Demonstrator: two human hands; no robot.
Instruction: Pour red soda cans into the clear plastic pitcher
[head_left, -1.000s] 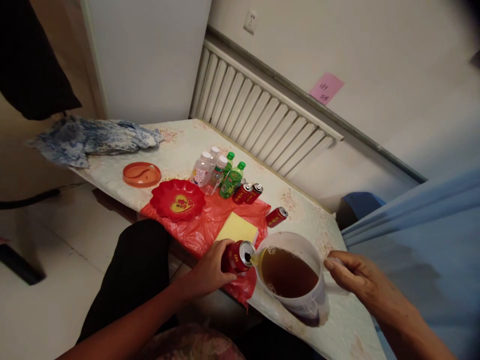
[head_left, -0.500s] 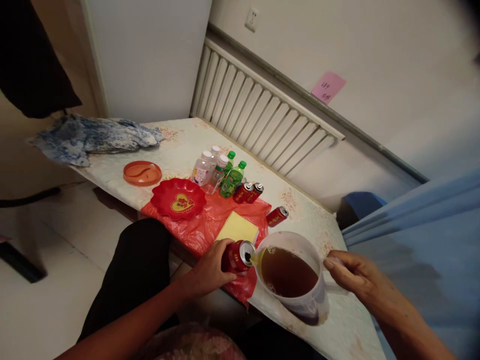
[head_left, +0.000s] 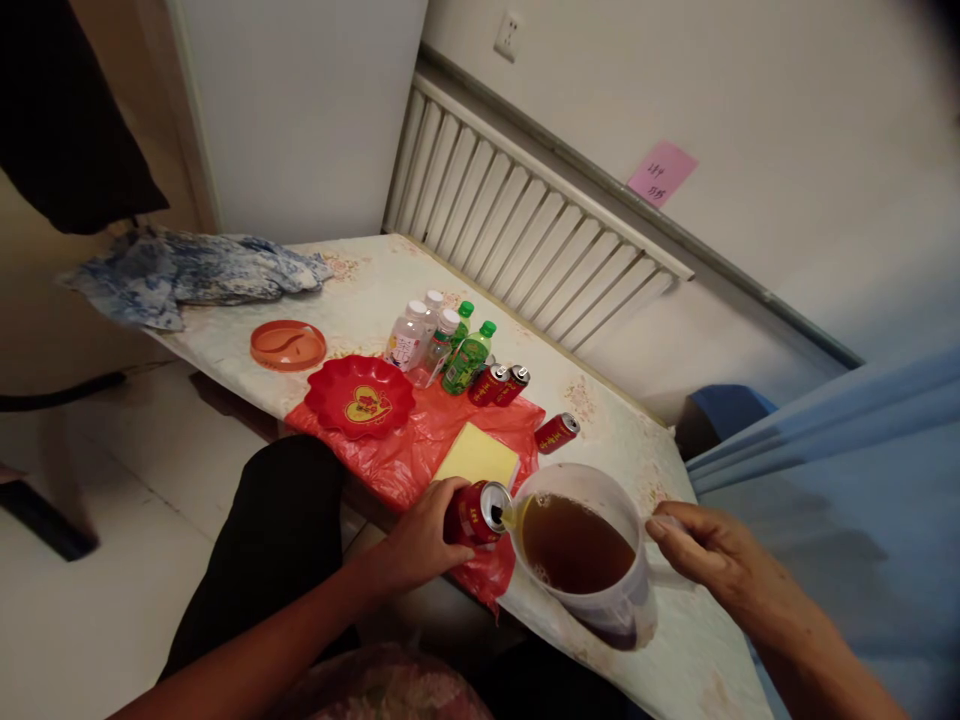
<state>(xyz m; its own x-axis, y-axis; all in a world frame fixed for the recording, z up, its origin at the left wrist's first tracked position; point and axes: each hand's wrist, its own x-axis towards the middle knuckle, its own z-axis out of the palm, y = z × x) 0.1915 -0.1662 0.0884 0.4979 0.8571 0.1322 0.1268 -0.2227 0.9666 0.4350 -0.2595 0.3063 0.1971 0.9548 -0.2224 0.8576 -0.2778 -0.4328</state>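
My left hand [head_left: 426, 535] is wrapped round a red drink can [head_left: 469, 515], its opened silver top tilted toward a jug. That translucent plastic jug [head_left: 641, 600] holds brown liquid [head_left: 576, 545], and its spout meets the can's opening. Yellowish liquid shows at the spout; which way it flows I cannot tell. On the right, my right hand [head_left: 694, 543] grips the jug's handle, which the fingers partly hide. Just behind the can lies a yellow cloth or paper square [head_left: 478, 455] on a red plastic bag [head_left: 405, 465].
Behind the bag stand clear bottles with white caps [head_left: 405, 338], green bottles [head_left: 470, 360] and red cans [head_left: 489, 386]; another red can [head_left: 559, 433] stands apart. Farther left are a red scalloped plate [head_left: 330, 400], an orange dish [head_left: 287, 345] and a bluish cloth [head_left: 217, 270]. A radiator [head_left: 517, 190] runs along the wall.
The view has shifted very slightly. Both hands keep hold of the can and the jug in nearly the same place, spout still at the can's opening.
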